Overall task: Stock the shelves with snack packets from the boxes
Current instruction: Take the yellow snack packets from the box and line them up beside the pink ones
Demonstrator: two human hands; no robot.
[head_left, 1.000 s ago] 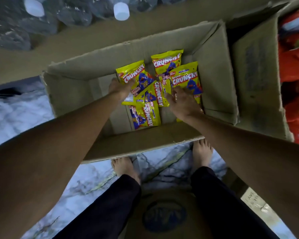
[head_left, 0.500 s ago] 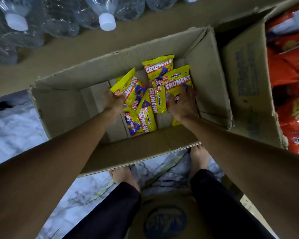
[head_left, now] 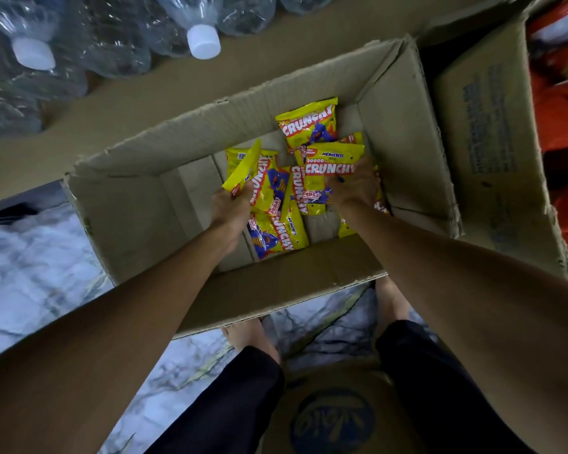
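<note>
These are going to feel like nothing in your hands: light, puffy foil bags, slick on the outside and full of stuff that crushes if you squeeze the belly. Grab them by the crimped end or a corner, not the middle.

Your left hand (head_left: 232, 208) is curled round the lower end of a yellow packet (head_left: 243, 168), which stands up on edge, tilted away from you, most of it sticking out above your fingers. Your right hand (head_left: 354, 188) has its fingers closed on the bottom edge of a Crunchy packet (head_left: 332, 158), label facing up, the bag fanning out beyond your knuckles. Both grips sit low on the bag, so expect some flop.

Both are down inside the cardboard box (head_left: 276, 283), with the loose packets (head_left: 276, 234) lying flat on the bottom between and under your hands. They overlap, so I'd guess one might drag along as you lift.

Second box (head_left: 486, 132) with red packets (head_left: 561, 103) sits just to the right.
</note>
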